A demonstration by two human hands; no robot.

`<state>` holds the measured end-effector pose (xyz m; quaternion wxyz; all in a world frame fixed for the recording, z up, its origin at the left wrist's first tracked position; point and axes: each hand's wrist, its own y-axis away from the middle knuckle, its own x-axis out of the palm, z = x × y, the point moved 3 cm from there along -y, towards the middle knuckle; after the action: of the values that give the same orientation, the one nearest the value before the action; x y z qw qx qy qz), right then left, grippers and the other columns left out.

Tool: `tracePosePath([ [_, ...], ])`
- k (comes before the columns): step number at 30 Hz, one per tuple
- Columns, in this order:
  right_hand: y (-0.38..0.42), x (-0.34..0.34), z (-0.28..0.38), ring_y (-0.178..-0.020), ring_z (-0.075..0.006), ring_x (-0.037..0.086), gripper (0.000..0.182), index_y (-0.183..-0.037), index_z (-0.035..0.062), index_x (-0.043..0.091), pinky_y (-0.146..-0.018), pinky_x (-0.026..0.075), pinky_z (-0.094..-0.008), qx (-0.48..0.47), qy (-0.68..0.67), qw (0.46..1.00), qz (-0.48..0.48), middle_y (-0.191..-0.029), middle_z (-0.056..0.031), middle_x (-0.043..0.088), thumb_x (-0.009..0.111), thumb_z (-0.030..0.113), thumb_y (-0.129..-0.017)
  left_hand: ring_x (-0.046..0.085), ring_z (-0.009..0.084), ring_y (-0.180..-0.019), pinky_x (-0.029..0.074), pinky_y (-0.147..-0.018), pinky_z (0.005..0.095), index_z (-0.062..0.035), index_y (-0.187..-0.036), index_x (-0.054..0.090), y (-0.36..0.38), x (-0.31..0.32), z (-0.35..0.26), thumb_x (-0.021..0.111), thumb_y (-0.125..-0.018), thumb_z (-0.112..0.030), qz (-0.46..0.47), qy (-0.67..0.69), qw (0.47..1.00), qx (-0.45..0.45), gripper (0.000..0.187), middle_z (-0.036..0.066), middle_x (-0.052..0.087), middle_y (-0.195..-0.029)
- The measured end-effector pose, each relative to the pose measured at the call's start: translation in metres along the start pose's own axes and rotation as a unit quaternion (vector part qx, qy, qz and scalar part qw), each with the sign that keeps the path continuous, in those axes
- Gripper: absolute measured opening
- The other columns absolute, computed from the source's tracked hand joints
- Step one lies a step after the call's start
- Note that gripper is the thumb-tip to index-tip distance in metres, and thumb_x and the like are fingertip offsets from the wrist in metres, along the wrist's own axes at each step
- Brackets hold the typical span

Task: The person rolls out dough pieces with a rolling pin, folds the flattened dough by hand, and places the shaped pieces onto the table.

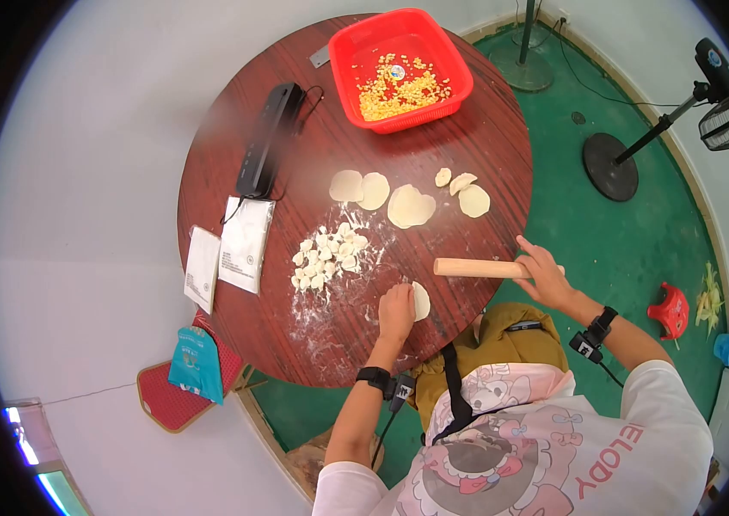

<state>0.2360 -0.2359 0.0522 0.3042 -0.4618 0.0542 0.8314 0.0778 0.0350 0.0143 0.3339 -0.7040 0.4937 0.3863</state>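
My left hand (396, 311) is closed on the left edge of a round dough wrapper (421, 302) near the table's front edge. In my right hand (543, 273) is the right end of a wooden rolling pin (478, 268), which points left over the tabletop, apart from the wrapper. Small pieces of dough (327, 256) lie in a floured heap to the left of my hands. Beyond them are flat dough rounds (346, 186), some overlapping, such as the larger pair (411, 207). A folded dough piece (462, 183) rests beside another round (474, 201) and a small lump (442, 177).
A red plastic basket (459, 86) with yellow corn kernels stands at the table's far side. A black elongated device (268, 142) and white packets (246, 245) lie along the left. Right of the round table (235, 129) stands a fan (612, 166); a red chair (177, 404) is at lower left.
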Motion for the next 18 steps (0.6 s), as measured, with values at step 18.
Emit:
tracePosePath([
  [18,0.001,0.002,0.004,-0.107,-0.0380,0.044,0.035,-0.102,0.0038,0.050,-0.091,0.037,-0.0449,0.004,-0.008,1.000,0.004,-0.135,-0.0187,0.035,0.068,0.012,-0.073,0.063,0.0214,-0.078,0.051,-0.063,0.0334,-0.0021,-0.097,0.053,0.023,0.000,-0.047,0.049,-0.092,-0.015,-0.010,0.289,0.942,-0.169,0.014,0.012,0.063,-0.087],
])
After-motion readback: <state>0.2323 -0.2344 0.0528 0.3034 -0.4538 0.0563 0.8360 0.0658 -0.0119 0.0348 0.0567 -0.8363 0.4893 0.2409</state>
